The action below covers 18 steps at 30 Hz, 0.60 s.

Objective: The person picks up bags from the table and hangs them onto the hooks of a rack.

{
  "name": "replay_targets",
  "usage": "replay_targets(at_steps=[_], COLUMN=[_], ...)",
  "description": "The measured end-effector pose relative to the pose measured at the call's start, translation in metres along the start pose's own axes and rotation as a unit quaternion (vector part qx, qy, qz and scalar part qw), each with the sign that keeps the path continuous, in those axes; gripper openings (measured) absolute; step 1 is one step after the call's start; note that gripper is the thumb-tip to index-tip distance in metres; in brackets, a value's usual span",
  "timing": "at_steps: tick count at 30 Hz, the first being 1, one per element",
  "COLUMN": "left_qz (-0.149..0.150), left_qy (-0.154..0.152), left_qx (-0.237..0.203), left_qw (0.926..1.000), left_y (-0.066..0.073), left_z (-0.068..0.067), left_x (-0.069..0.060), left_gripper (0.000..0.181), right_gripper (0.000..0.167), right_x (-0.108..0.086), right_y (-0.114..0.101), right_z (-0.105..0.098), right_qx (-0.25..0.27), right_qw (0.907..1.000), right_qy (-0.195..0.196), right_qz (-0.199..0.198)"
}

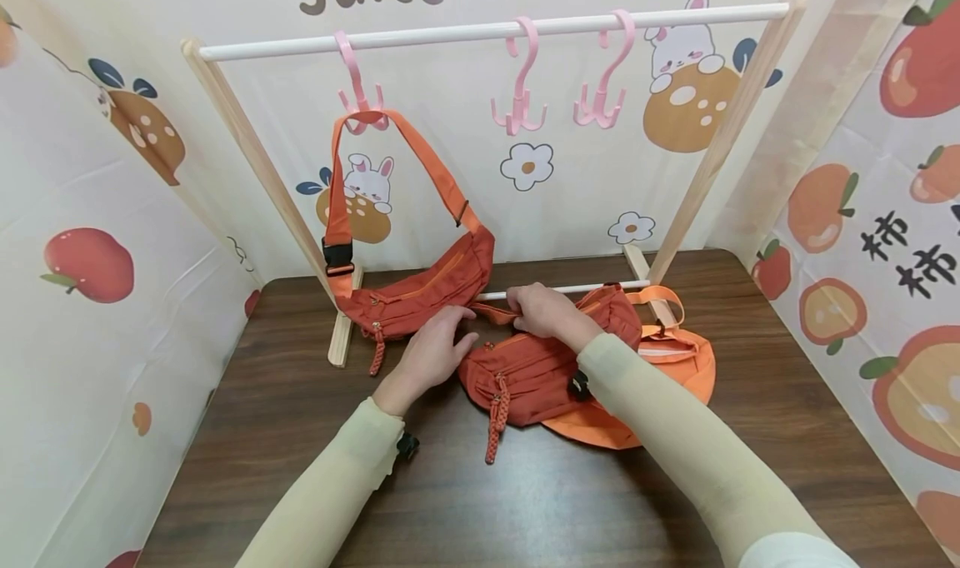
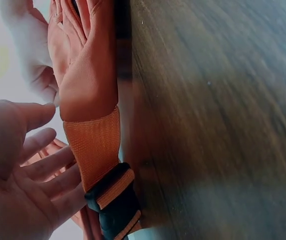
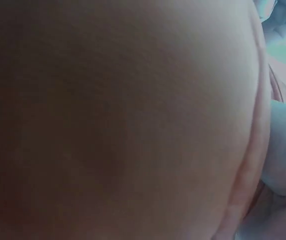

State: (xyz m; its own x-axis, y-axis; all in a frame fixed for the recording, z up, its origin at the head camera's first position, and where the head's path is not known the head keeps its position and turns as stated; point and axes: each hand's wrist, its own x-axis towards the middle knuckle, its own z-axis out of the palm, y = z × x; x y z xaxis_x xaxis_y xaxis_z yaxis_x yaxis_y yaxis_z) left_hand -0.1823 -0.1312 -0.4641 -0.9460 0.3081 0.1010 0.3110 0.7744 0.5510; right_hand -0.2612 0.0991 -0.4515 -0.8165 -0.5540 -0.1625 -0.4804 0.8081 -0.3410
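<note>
In the head view, a rust-red waist bag (image 1: 525,376) with a braided zip pull lies on the table, partly over an orange bag (image 1: 693,372). My right hand (image 1: 551,311) has curled fingers gripping its strap along the back edge. To its left, my left hand (image 1: 431,356) is held with relaxed fingers below another rust-red bag (image 1: 427,293), which hangs by an orange strap. The left wrist view shows my left palm (image 2: 20,175) beside orange webbing (image 2: 95,145) and a black buckle (image 2: 115,200). Close, blurred fabric (image 3: 123,120) fills most of the right wrist view.
A wooden-legged rack with a white top rail (image 1: 450,35) stands at the back of the brown table (image 1: 300,460). One pink hook (image 1: 356,81) holds the hanging bag; two more pink hooks (image 1: 519,93) hang further right. Printed cloth surrounds the table.
</note>
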Motion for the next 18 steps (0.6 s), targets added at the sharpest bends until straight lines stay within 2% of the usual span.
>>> replay_targets(at_steps=[12, 18], left_qz=[0.014, 0.030], left_qy=[0.025, 0.031], left_qx=[-0.001, 0.008], left_qw=[0.9996, 0.9990], left_y=[-0.003, -0.003], left_z=[0.004, 0.005], left_x=[0.001, 0.003], left_gripper=[0.047, 0.059], right_gripper=[0.026, 0.034], right_x=[-0.014, -0.024], right_y=[-0.008, -0.007], right_z=[-0.006, -0.011], right_qx=[-0.035, -0.057], right_qw=[0.9983, 0.9944], right_qy=[0.025, 0.066], right_qz=[-0.039, -0.059])
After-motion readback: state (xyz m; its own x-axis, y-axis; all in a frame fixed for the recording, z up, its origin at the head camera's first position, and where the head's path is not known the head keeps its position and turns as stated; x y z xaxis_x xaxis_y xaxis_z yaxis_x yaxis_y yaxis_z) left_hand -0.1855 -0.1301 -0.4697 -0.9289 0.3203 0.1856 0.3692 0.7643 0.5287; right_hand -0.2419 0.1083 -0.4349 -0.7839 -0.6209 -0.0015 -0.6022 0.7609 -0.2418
